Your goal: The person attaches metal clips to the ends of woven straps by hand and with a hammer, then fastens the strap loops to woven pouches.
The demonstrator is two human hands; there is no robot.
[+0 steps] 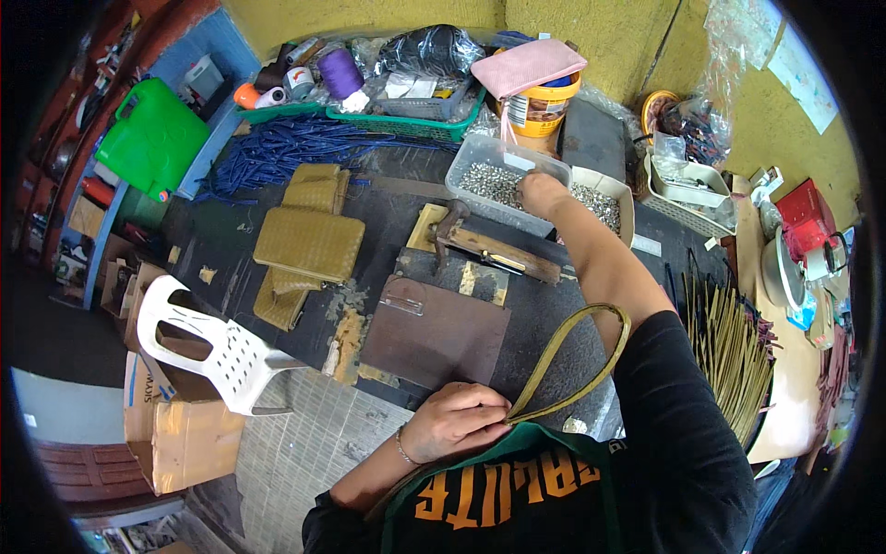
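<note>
An olive strap (591,309), bent into a teardrop loop, rises toward 2 o'clock from my left hand (457,422); at the loop's 11 o'clock, small silver metal pieces (489,183) lie loose in a translucent plastic tub (498,214), under my right hand (544,195).

Can pass freely over the flat brown sheet (434,342); toward the clear bin (484,206), meets the hammer (482,244) lying between.
</note>
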